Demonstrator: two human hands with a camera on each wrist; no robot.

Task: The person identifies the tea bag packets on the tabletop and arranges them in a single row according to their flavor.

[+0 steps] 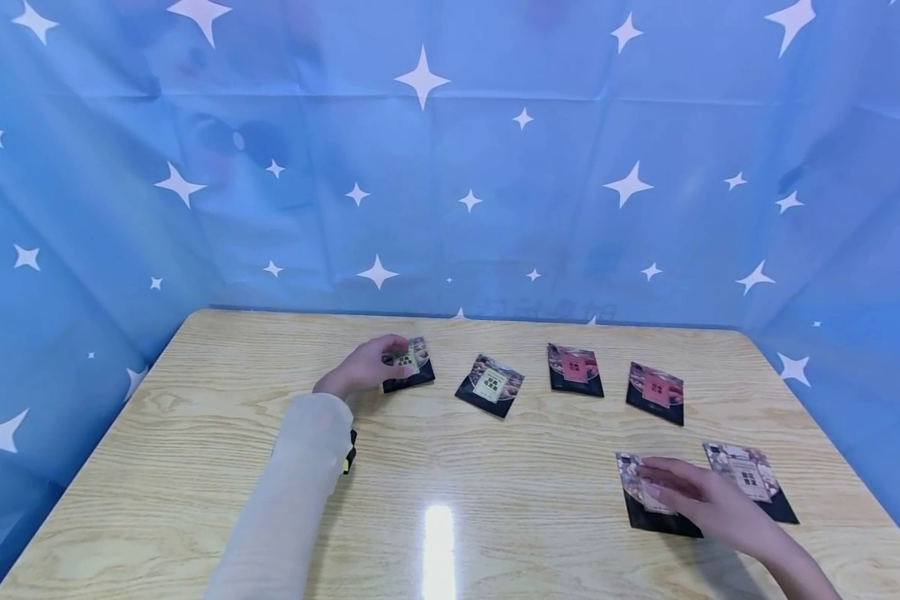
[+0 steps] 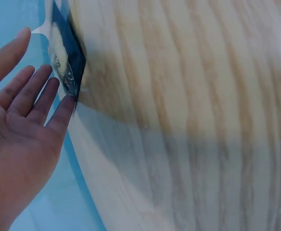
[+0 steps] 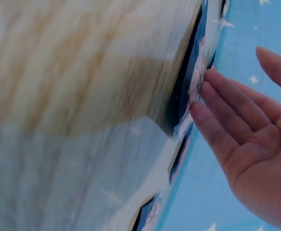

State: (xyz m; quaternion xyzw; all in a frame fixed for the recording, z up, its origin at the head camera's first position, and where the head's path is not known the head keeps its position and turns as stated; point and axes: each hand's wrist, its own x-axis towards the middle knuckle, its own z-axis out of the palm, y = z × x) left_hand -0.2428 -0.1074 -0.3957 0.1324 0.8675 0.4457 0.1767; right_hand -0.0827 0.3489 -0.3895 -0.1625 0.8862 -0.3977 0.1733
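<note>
At the back left of the table, my left hand (image 1: 367, 365) reaches over a dark packet with a pale green label (image 1: 418, 354). In the left wrist view its fingers (image 2: 37, 94) are loosely extended, and one fingertip meets the packet's edge. My right hand (image 1: 693, 498) is at the front right, over a packet with a pale pink label (image 1: 648, 521). The right wrist view shows its fingers (image 3: 232, 115) nearly straight, tips touching the face of that packet (image 3: 194, 82). Neither thumb closes on a packet. The hands hide part of each label.
Nearby lie another green-label packet (image 1: 490, 386), two red-label packets (image 1: 576, 371) (image 1: 656, 393) and another pale pink one (image 1: 753, 483). A small black and yellow item (image 1: 350, 452) is mostly hidden by the left sleeve (image 1: 288, 492). A blue star-patterned curtain (image 1: 450, 167) borders the wooden table (image 1: 157, 467).
</note>
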